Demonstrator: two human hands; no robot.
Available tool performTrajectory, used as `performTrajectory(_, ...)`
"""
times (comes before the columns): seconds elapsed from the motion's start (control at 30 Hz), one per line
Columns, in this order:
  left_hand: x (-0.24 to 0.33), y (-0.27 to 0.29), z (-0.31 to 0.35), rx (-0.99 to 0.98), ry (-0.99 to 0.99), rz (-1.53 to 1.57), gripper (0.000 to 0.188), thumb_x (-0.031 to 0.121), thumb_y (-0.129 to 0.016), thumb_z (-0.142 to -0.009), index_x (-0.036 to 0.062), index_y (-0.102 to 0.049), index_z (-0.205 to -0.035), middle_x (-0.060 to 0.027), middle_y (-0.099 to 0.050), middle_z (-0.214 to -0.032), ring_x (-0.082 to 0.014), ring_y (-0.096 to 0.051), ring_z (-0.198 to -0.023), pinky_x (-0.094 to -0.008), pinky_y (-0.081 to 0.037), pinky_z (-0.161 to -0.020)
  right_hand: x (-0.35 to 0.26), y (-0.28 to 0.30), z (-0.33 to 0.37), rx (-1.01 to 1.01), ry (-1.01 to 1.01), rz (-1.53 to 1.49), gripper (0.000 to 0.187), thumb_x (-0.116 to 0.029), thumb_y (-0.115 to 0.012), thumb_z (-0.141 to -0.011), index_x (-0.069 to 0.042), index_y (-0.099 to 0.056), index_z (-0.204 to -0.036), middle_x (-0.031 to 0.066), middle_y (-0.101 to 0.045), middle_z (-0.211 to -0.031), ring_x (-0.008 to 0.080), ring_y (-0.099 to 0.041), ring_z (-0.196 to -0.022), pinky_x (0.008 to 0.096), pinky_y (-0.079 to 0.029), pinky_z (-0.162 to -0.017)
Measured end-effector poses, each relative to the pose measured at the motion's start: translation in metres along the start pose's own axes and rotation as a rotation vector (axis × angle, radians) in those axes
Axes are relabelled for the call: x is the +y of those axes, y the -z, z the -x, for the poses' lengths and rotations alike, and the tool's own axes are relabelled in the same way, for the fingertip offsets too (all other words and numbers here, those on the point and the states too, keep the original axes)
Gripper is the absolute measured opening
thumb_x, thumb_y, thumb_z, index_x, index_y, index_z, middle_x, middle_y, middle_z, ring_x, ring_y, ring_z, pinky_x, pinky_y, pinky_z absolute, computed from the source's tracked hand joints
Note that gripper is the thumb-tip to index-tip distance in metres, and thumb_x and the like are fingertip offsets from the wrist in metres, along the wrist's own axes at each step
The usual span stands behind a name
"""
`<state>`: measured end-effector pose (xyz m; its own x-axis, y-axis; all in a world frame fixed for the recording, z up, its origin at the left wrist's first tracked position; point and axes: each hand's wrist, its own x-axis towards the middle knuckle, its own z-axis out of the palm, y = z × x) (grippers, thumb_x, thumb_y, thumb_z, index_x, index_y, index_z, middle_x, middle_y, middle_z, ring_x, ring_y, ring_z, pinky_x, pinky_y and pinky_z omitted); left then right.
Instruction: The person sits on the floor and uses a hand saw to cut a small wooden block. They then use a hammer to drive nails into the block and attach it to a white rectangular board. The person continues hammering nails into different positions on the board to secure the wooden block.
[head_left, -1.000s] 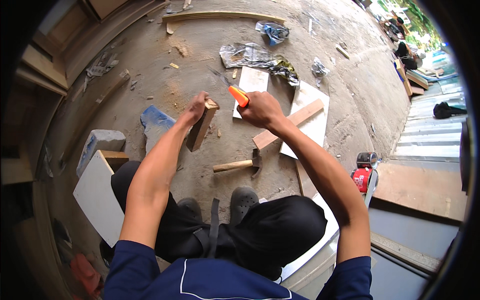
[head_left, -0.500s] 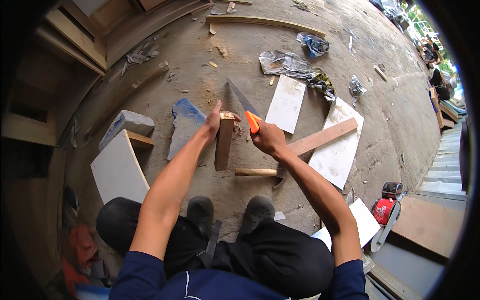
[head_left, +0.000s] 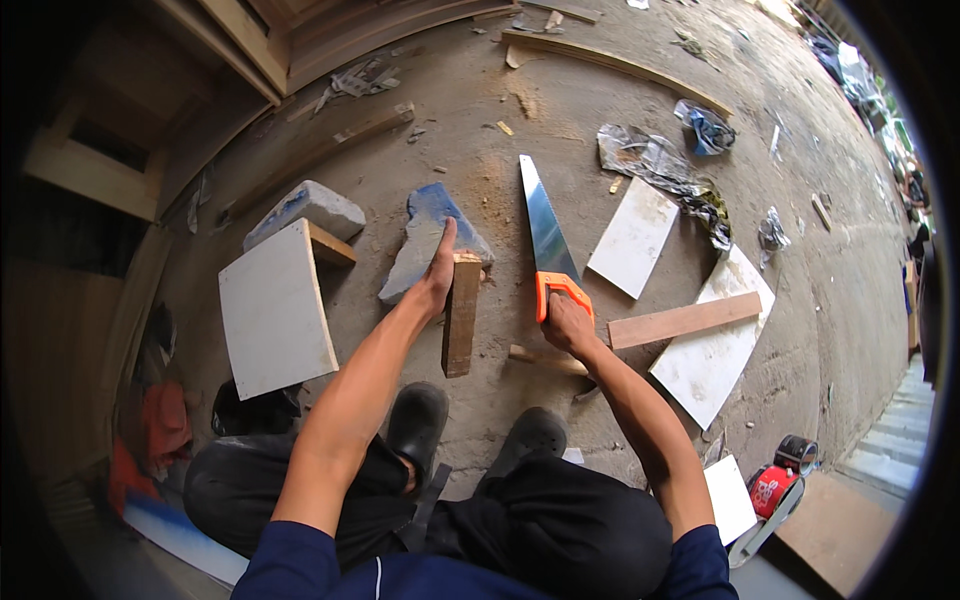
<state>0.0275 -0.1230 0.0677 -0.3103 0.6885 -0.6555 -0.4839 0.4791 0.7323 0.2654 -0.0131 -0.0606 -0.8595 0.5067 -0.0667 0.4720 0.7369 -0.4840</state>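
My left hand (head_left: 437,277) is closed around the far end of a short wooden block (head_left: 461,322), its fingers showing past the block's right side. The block stands out toward my feet, with a pale cut end facing up. In my right hand (head_left: 568,325) is the orange handle of a handsaw (head_left: 548,225). Its silver blade points away from me, toothed edge along one side, apart from the block. Just below the right hand lies a hammer (head_left: 540,357), its wooden handle partly in view and its head partly hidden by my forearm.
A blue-stained concrete slab (head_left: 425,235) lies beyond the left hand. White boards (head_left: 635,237) and a reddish plank (head_left: 685,320) are to the right. At left stand a white panel (head_left: 275,315) and a concrete block (head_left: 305,212). Rolls of tape (head_left: 770,490) sit at lower right.
The saw has swung away from the block to the right, and its blade now shows its broad side. My left hand still grips the block. The whole view has shifted.
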Motion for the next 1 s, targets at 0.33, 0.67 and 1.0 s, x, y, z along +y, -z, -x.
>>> performTrajectory(0.33,-0.032,0.045,0.014,0.267,-0.06,-0.158,0.073,0.081,-0.031,-0.087,0.0121,-0.052,-0.076,-0.0045,-0.056,-0.066,-0.0156,-0.055,-0.059,-0.0294,-0.045,-0.061,-0.009,0.002,0.017,-0.099,0.033,0.315,0.025,-0.018,-0.059,-0.083,-0.002,-0.056,-0.101,0.0189,-0.06,-0.101,0.0349,-0.061,-0.099,0.0461,-0.051,-0.08)
performTrajectory(0.67,-0.065,0.025,0.0,0.367,-0.581,-0.15,0.068,0.066,-0.029,-0.098,0.0044,-0.055,-0.086,-0.0047,-0.061,-0.078,-0.0157,-0.055,-0.069,-0.03,-0.045,-0.066,-0.036,-0.019,0.074,-0.197,-0.295,-0.046,0.056,-0.051,-0.053,-0.092,0.004,-0.051,-0.1,0.0274,-0.065,-0.073,0.0447,-0.066,-0.07,0.053,-0.053,-0.063)
performTrajectory(1.0,-0.093,0.004,0.005,0.364,-0.841,-0.613,0.084,0.079,-0.065,-0.067,0.0073,-0.046,-0.107,-0.009,-0.064,-0.089,-0.0258,-0.067,-0.083,-0.0377,-0.054,-0.071,-0.073,0.043,0.086,-0.183,-0.61,-0.389,0.057,-0.054,-0.048,-0.095,0.0,-0.06,-0.108,0.033,-0.065,-0.093,0.0506,-0.061,-0.095,0.0542,-0.047,-0.085)
